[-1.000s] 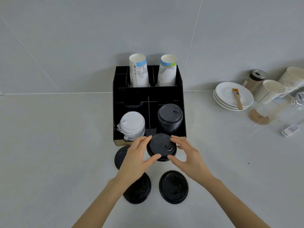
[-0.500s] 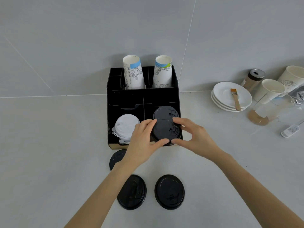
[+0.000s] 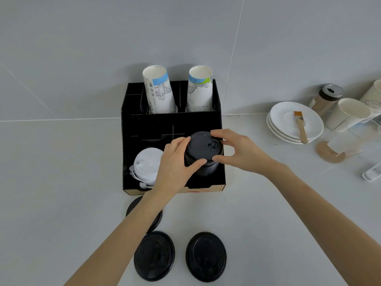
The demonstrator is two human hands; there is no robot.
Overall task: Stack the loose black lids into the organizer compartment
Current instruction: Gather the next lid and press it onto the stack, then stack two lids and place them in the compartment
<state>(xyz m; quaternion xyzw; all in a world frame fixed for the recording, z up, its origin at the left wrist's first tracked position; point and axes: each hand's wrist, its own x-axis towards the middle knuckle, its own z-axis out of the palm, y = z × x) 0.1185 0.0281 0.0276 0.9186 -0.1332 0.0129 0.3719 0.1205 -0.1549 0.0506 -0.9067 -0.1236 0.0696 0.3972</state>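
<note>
Both hands, left hand [image 3: 175, 162] and right hand [image 3: 237, 151], pinch one black lid [image 3: 203, 146] flat, apparently directly above the lid stack [image 3: 203, 169] beneath the grip.

I can't read any text; the print on the two paper cups [image 3: 159, 93] at twelve o'clock is too small.

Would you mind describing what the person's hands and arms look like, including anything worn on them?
Both forearms are bare as far as the frame shows, with no sleeves in view. The left hand and right hand carry no gloves, and no rings, watch or bracelet are visible at the fingers or wrists. The fingernails that show look short and unpainted. No markings or cables appear.
</note>
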